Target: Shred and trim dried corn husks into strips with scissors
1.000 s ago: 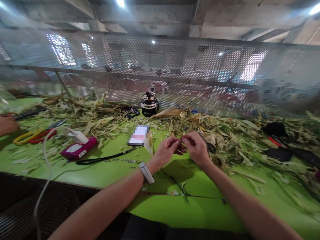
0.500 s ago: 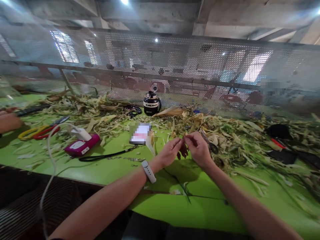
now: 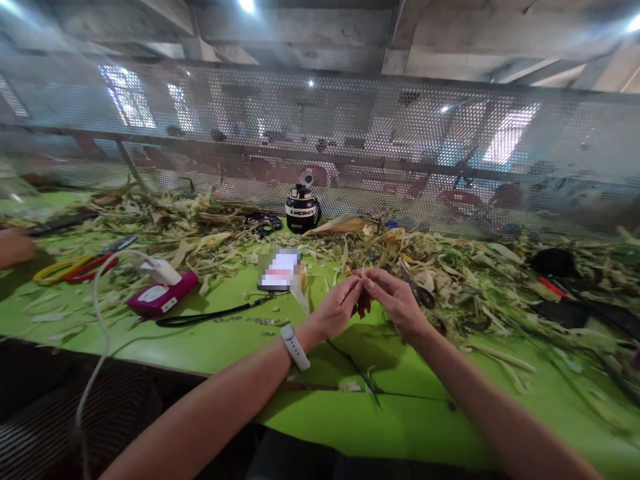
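Note:
Over the green table (image 3: 395,427), my left hand (image 3: 340,303) and my right hand (image 3: 393,297) meet with their fingertips pinched together. A small pale strip (image 3: 364,273) pokes up between the fingers; it may be husk, but most of it is hidden. Below my left hand, a thin dark green stem (image 3: 355,363) runs down over the table toward me, and I cannot tell whether it joins what I hold. Just right of my right hand, dark-handled scissors (image 3: 424,295) lie among dry husk scraps (image 3: 450,267).
A phone (image 3: 280,269) with a black strap (image 3: 205,315) lies left of my hands. Farther left are a magenta power strip (image 3: 161,297) with a white plug and cable, and red and yellow scissors (image 3: 75,267). A black jug (image 3: 301,210) stands behind. Another person's hand (image 3: 15,247) is at far left.
My right hand has turned slightly and moved a little left, its fingertips now against those of my left hand. The pale strip shows more plainly between them. The other person's hand has shifted left.

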The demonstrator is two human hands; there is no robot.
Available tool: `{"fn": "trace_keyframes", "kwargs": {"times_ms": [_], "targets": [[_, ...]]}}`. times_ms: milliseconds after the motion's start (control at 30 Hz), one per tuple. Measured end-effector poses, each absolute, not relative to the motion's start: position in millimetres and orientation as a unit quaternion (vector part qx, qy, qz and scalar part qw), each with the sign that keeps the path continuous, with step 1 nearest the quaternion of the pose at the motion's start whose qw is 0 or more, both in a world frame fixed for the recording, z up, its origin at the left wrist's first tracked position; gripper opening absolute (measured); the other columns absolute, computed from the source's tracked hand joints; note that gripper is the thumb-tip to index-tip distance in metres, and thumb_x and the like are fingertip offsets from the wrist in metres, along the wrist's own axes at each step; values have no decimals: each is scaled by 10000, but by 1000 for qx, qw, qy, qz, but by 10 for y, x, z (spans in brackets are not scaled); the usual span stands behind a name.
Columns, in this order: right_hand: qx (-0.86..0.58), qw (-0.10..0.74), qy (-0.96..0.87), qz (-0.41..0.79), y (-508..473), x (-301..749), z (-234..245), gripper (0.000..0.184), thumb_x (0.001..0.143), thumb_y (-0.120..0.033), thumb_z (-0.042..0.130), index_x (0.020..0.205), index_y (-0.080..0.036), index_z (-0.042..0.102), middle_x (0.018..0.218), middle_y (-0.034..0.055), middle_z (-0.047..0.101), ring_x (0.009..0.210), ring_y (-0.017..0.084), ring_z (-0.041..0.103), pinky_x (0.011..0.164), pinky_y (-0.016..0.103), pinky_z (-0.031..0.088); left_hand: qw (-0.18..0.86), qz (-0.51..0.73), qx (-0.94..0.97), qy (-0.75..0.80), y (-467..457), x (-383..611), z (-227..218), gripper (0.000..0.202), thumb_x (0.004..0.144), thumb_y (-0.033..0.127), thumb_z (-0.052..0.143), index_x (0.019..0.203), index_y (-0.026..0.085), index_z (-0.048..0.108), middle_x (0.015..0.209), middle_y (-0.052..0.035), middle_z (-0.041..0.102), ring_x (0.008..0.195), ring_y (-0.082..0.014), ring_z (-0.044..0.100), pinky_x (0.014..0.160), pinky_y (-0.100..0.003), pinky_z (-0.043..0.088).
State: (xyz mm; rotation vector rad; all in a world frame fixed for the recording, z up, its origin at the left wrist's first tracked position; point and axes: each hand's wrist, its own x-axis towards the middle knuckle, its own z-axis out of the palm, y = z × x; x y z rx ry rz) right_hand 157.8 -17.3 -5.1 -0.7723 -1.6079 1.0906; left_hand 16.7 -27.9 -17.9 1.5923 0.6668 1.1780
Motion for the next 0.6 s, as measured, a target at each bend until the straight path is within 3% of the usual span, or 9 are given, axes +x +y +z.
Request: {"fn": "trace_keyframes", "kwargs": {"times_ms": [67,133,233,367,500,600], "targets": [[-294,492,-636,517,-189,1556,-50,245,762,-404,635,909,-213,682,641,-11,599,538,123,555,538,281,489,496,492,661,273,-284,165,-179,287,890,415,391,722,184,417,597,38,441,509,-75,408,496,-224,351],[-283,504,-610,542,-202,1543,-46,227,731,-361,678,905,-216,696,612,-21,611,496,110,539,511,271,477,495,493,663,271,-282,168,-186,270,893,400,390,731,185,418,609,36,440,516,-79,415,502,-228,356],[-285,535,-573,551,-206,1537,-50,217,670,-312,734,869,-226,716,792,7,676,557,108,559,529,266,480,493,492,665,270,-282,173,-186,249,895,387,389,757,183,426,608,35,439,512,-79,401,498,-231,343],[-285,547,-546,568,-192,1529,-86,189,646,-306,750,817,-231,722,943,21,676,745,138,592,661,279,492,502,495,659,265,-318,172,-137,233,885,386,411,795,176,455,587,41,407,497,-78,348,477,-230,303],[-291,548,-531,578,-186,1524,-102,219,621,-345,765,805,-235,714,836,1,673,716,126,579,714,281,478,583,492,601,238,-362,158,-99,249,852,416,469,798,173,461,581,42,402,486,-73,323,450,-220,249],[-300,568,-571,511,-189,1548,-85,188,632,-337,761,784,-239,708,851,2,658,792,143,583,783,296,465,700,464,507,192,-372,148,-83,251,843,387,485,729,168,441,569,38,408,460,-56,315,445,-201,240]]}}
